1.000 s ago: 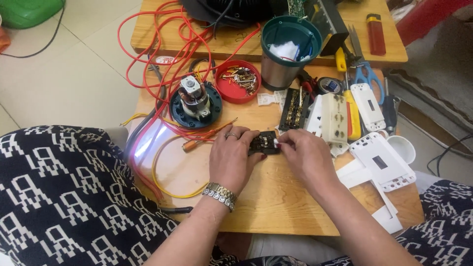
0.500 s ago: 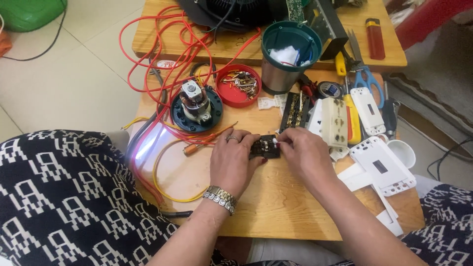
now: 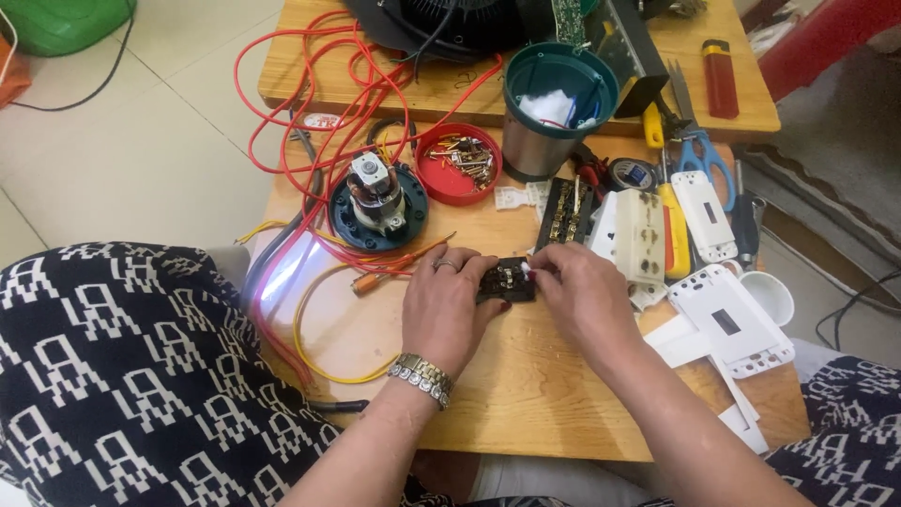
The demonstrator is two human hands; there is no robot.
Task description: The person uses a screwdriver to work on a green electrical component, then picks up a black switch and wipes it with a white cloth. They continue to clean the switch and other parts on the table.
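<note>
Head view: both hands meet over a small black electrical part (image 3: 507, 282) resting on the wooden counter (image 3: 526, 404), about midway across it and nearer the front edge than the back. The left hand (image 3: 449, 310), with a ring on one finger and a metal watch (image 3: 420, 376) at the wrist, is closed around the part's left end, holding it down. The right hand (image 3: 580, 296) pinches at the part's top right corner with fingertips drawn together; what sits between them is too small to tell.

Just behind the part lies a black terminal strip (image 3: 563, 211), with a cream socket block (image 3: 638, 235) beside it to the right. Towards the right edge lie white plastic cover plates (image 3: 727, 319), a yellow-handled screwdriver (image 3: 668, 221) and blue-handled scissors (image 3: 699, 155). Behind the left hand stands a small motor on a dark round base (image 3: 377, 202), a red lid holding screws (image 3: 458, 161) next to it, and a steel cup with a green rim (image 3: 554, 113) farther back. Red wire (image 3: 310, 103) loops over the back left corner; a yellow wire (image 3: 310, 329) curves near the left edge.
</note>
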